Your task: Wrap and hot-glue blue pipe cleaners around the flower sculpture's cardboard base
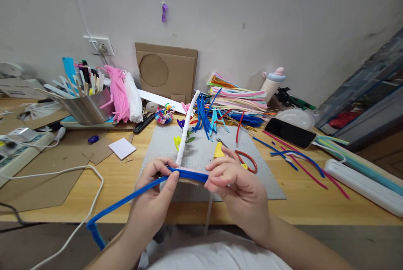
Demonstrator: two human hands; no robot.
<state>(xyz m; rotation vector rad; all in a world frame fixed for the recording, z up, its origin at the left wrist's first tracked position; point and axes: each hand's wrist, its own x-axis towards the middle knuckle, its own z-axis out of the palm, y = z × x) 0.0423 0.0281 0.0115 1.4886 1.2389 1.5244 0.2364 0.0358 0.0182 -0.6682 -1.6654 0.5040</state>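
Note:
My left hand (154, 196) pinches a blue pipe cleaner (126, 199) between thumb and fingers; its long bent tail hangs down to the left. My right hand (241, 190) has its fingertips closed at the other end of the blue strip, which lies along the edge of a small flat piece held between both hands. The piece's underside looks like cardboard and is mostly hidden. A white-wrapped stick (188, 127) rises from it, tilted to the right. Beyond my right fingers lie scissors (248, 161) with orange-red handles, on a grey cutting mat (267, 186).
Pipe cleaner bundles (239, 100) lie at the back against the wall. Pink ones (117, 93) stand by a metal holder (90, 108) of sticks. Cardboard with a round cutout (184, 68) leans behind. A phone (289, 132) and power strip (362, 186) are right; a white cable (97, 198) is left.

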